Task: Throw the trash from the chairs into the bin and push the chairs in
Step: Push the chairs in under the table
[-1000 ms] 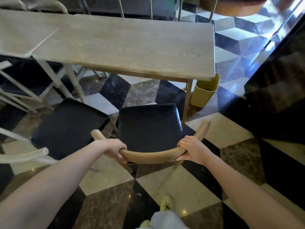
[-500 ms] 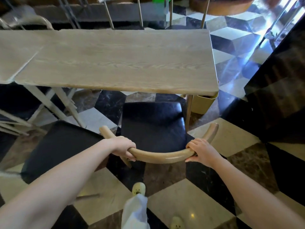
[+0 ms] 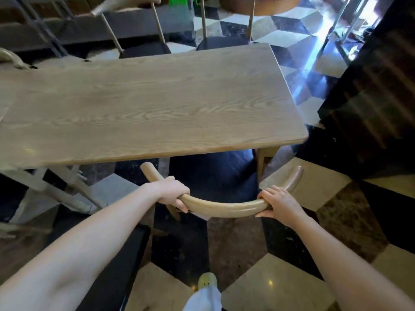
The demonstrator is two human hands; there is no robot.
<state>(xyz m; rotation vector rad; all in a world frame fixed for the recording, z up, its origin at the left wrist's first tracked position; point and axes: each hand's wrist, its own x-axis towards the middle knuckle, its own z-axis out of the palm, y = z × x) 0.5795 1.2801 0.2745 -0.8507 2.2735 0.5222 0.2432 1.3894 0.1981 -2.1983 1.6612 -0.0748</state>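
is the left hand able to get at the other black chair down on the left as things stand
Probably yes, but not right away. The left hand is wrapped around the curved backrest of the chair being pushed in. The second chair's seat lies just beneath the left forearm with nothing between them, so letting go should leave the way free.

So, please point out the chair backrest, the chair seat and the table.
chair backrest (image 3: 221, 209): head view, middle of the curved wooden rail.
chair seat (image 3: 213, 176): head view, dark cushion before the table edge.
table (image 3: 146, 108): head view, bare wooden top.

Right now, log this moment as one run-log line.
left hand: gripping chair backrest | right hand: gripping backrest | seat: partly under table
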